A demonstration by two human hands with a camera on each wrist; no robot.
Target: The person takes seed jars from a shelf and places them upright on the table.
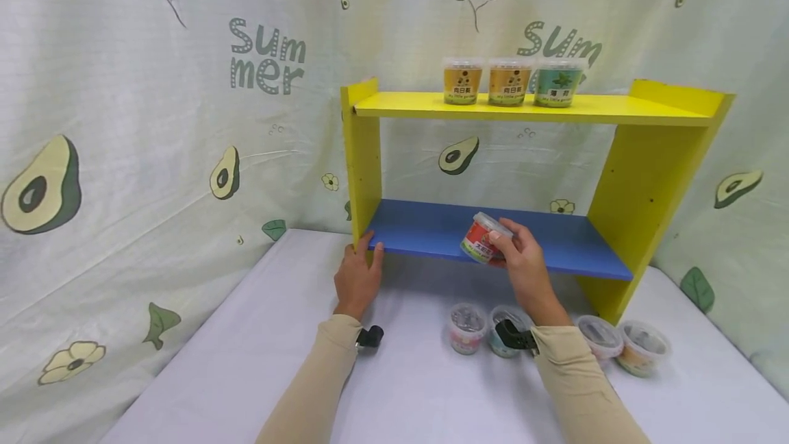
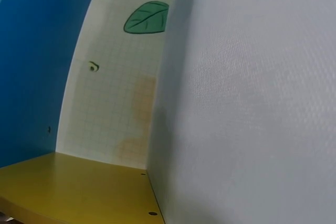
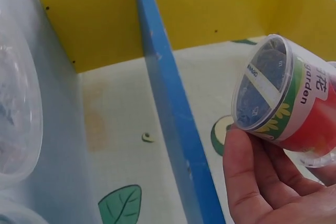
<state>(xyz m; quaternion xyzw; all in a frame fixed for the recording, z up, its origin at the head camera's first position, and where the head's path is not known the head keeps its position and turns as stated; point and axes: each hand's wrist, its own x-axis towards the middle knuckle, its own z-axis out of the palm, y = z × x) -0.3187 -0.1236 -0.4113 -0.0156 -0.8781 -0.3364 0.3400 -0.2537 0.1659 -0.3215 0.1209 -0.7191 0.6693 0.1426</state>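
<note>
My right hand (image 1: 529, 267) holds a small clear plastic cup with a red label (image 1: 482, 238), tilted, in front of the blue shelf board (image 1: 425, 225). The right wrist view shows the cup's clear bottom (image 3: 260, 90) and the fingers curled under its side. At the left end of the yellow and blue shelf unit, my left hand (image 1: 357, 281) grips the yellow side panel (image 1: 364, 177) by the blue board's front corner. That hand is out of sight in the left wrist view, which shows the board's blue underside (image 2: 42, 66).
Two orange-labelled cups (image 1: 462, 84) and a green-labelled cup (image 1: 557, 84) stand on the yellow top board (image 1: 407, 103). Several lidded cups stand on the white table (image 1: 419, 389), including a pink one (image 1: 466, 338) under the blue board and an orange one (image 1: 641, 355) at the right.
</note>
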